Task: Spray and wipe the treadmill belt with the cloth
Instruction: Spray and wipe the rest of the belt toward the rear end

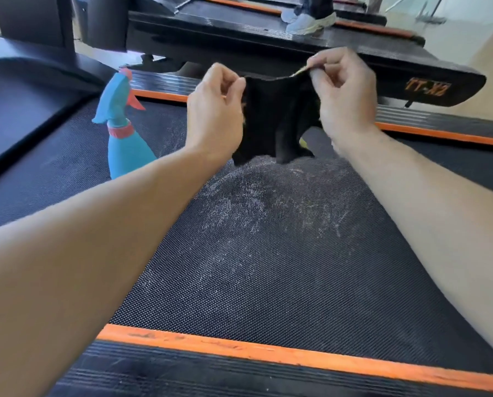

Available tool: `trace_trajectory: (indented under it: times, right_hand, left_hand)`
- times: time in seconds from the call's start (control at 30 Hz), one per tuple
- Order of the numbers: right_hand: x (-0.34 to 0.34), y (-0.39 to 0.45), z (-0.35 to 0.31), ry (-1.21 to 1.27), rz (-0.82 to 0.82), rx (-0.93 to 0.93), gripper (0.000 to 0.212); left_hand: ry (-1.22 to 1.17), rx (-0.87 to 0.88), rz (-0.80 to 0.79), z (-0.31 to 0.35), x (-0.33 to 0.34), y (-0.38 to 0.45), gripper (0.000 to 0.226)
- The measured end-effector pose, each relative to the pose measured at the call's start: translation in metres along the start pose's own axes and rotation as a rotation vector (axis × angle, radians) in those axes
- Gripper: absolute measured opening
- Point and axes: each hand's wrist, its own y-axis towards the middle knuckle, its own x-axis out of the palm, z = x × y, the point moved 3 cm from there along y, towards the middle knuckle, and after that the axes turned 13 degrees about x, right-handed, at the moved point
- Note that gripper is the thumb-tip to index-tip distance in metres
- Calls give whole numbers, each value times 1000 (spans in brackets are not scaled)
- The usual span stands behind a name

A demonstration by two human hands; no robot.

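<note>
Nearest the camera runs the treadmill's near side rail, black and ribbed, with an orange strip along its inner edge. Beyond it lies the treadmill belt, dark and finely textured, with pale smeary streaks across its middle. Both bare forearms reach out over the belt from the near edge. The left hand and the right hand are raised above the belt's far half, each pinching a top corner of the black cloth between thumb and fingers, so the cloth hangs spread between them, its lower edge dangling just above the streaked patch; whether it touches the belt cannot be told. A bit of yellow shows at the corner in the right hand and low behind the cloth. Left of the left hand, a blue spray bottle with a red collar and trigger stands upright on the belt near its left end. Past the far orange-edged rail sits a second treadmill, where a person's pale shoes stand.
</note>
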Motion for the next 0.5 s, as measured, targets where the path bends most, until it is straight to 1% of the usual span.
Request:
trace_trajectory:
  times: [0.03, 0.07, 0.1, 0.13, 0.17, 0.23, 0.27, 0.3, 0.33, 0.37, 0.4, 0.43, 0.47, 0.5]
  right_hand:
    - [-4, -4, -4, -56, -15, -57, 11]
    - [-8, -9, -5, -142, -57, -88, 10]
    - [-12, -13, -2, -262, -134, -94, 10]
    - [-16, -18, 4, -417, -262, -74, 10]
    - [-17, -23, 12, -594, -448, -27, 9]
    - [-18, -41, 29, -919, -885, 81, 8]
    - [-19, -53, 33, -1008, -1078, 135, 7]
    - [-19, -64, 35, -1024, -1230, 204, 10]
    - [-17, -72, 39, -979, -1310, 277, 15]
    - [-15, -75, 40, -901, -1297, 319, 16]
    - [-10, -73, 42, -846, -1191, 321, 16]
    - [-5, -69, 45, -842, -1028, 289, 17]
    - [-1, -67, 50, -885, -867, 237, 25]
    - [5, -69, 58, -958, -773, 193, 40]
  left_hand:
    - [32, 3, -25, 2, -1, -3, 21]
    - [111, -8, -83, 1, -3, -7, 18]
    - [213, -36, -177, -4, -4, -13, 16]
    - [306, -69, -309, -11, -5, -20, 15]
    - [388, -98, -487, -19, -5, -26, 15]
    - [526, -145, -906, -29, -7, -41, 17]
    - [556, -165, -1098, -29, -8, -47, 20]
    - [547, -205, -1251, -29, -8, -54, 21]
    - [506, -246, -1356, -26, -8, -60, 22]
    - [469, -274, -1412, -24, -7, -63, 25]
    - [456, -274, -1421, -24, -5, -65, 28]
    - [460, -244, -1387, -25, -3, -64, 27]
    - [484, -188, -1319, -26, 0, -63, 23]
    - [514, -130, -1227, -28, 3, -60, 17]
